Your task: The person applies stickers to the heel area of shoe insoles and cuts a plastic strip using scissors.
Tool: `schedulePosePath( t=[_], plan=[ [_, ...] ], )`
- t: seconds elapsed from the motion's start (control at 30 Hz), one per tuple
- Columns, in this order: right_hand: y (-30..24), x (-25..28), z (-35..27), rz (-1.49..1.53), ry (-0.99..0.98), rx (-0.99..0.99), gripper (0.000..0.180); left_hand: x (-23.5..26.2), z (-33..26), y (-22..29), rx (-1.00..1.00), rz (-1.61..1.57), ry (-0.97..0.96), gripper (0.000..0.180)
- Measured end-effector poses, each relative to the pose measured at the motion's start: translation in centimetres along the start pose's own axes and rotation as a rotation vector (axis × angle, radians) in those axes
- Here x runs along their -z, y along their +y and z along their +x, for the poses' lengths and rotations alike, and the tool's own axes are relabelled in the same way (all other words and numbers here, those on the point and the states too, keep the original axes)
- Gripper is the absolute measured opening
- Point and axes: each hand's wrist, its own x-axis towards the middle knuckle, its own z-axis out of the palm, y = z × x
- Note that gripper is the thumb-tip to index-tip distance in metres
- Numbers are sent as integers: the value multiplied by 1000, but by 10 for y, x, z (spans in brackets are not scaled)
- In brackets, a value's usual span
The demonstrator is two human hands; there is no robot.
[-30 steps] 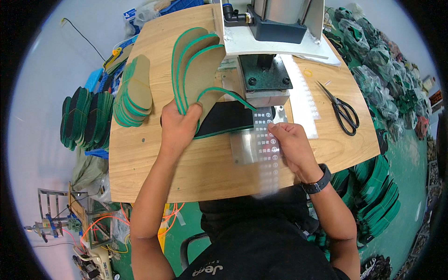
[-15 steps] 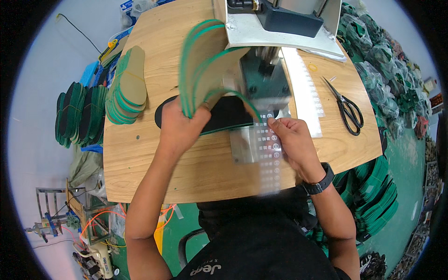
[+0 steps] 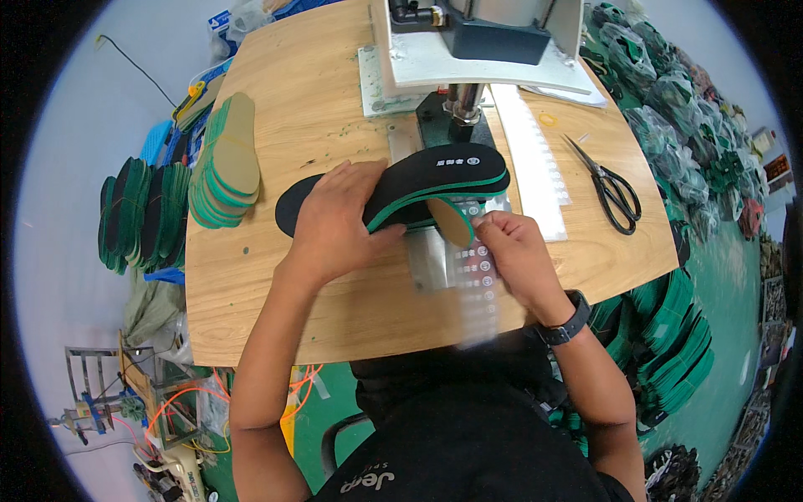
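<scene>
My left hand is closed around several black insoles with green edges. The topmost one lies black side up and bears a small white print near its right end. One insole beneath curls down and shows its beige underside. Another black insole lies flat under my left hand. My right hand pinches a clear film strip with rows of white prints, right by the tip of the curled insole. The strip hangs toward me, blurred at its lower end, over a metal plate.
A press with a metal ram stands at the back. Black scissors and a long white sheet lie on the right. Beige insoles are stacked on the left, with dark bundles beyond the table edge.
My left hand has turned the raised insoles over and down, so black now faces up instead of beige. My right hand still pinches the film strip in nearly the same place.
</scene>
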Motion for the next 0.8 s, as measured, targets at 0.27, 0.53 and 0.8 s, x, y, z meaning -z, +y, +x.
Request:
schedulePosePath(
  t=[0.27, 0.53, 0.8],
  plan=[
    [-15, 23, -20, 367, 138, -74, 20, 2, -6, -3, 378, -429, 154, 23],
    [-12, 0, 4, 123, 14, -147, 21, 11, -6, 2, 531, -691, 373, 13],
    [-8, -2, 7, 101, 20, -159, 22, 5, -12, -10, 507, -707, 432, 13]
  ],
)
